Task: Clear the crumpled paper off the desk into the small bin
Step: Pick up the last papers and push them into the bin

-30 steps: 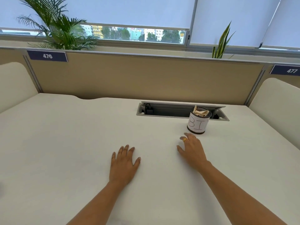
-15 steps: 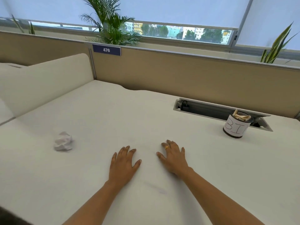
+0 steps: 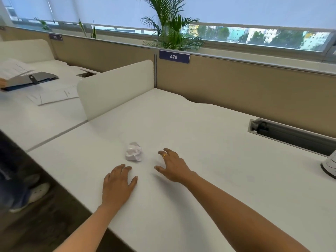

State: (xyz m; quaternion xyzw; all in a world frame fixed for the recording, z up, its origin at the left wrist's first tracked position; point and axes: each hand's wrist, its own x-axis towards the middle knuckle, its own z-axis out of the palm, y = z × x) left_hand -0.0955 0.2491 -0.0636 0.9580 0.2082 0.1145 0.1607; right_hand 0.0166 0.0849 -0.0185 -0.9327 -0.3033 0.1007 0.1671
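**Both hands empty, one paper ball just ahead of the fingers**

The left hand (image 3: 118, 186) lies flat, palm down, on the plain white desk top (image 3: 209, 179), fingers together and holding nothing; it looks parked there as a prop while the other hand works. The right hand (image 3: 174, 166) sits beside it, a gold ring on one finger, its fingers spread and slightly raised, also empty. That open, cupped pose reads as a reach about to close.

The small crumpled ball of white paper (image 3: 134, 152) rests on the desk just beyond the left fingertips and a little to the left of the right hand's fingers, touching neither. Bare surface surrounds it, so a grasp from above or from the side meets no obstacle.

Left of the left hand the desk's front edge runs close by, with floor below; a careless nudge that way could roll the ball off.

Far to the right of the right hand, cut by the frame edge, stands the small paper-wrapped bin (image 3: 330, 165). The stretch of desk between is open, giving a clear carry. Beyond, the grey cable tray slot (image 3: 291, 133) lies against the beige partition.
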